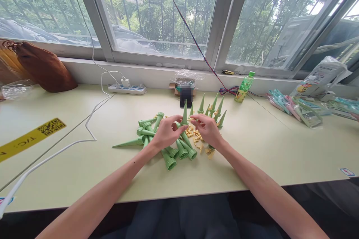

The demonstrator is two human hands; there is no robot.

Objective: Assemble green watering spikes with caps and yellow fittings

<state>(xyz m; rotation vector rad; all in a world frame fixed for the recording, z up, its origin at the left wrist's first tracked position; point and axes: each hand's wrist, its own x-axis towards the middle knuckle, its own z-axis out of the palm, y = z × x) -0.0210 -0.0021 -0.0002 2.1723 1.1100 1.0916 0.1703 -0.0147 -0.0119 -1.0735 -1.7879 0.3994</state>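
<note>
My left hand (167, 131) is closed around the wide base of a green plastic spike (185, 114), which points upward. Close beside it, my right hand (207, 129) pinches a small yellow plastic piece (191, 119) at the spike's side. Below and between the hands lies a scatter of small yellow pieces (200, 147). A heap of green spikes with ribbed, hollow caps (183, 152) spreads under and around my left hand. Beyond my right hand, several green spikes (221, 106) stand upright on their caps, some with yellow pieces attached.
A phone (185, 101) leans against a small box behind the hands. At the back stand a green drink bottle (244, 87) and a power strip (127, 89) whose white cable (92, 127) crosses the table's left side. Bagged pastel items (297, 108) lie at right, a brown pouch (42, 67) at left.
</note>
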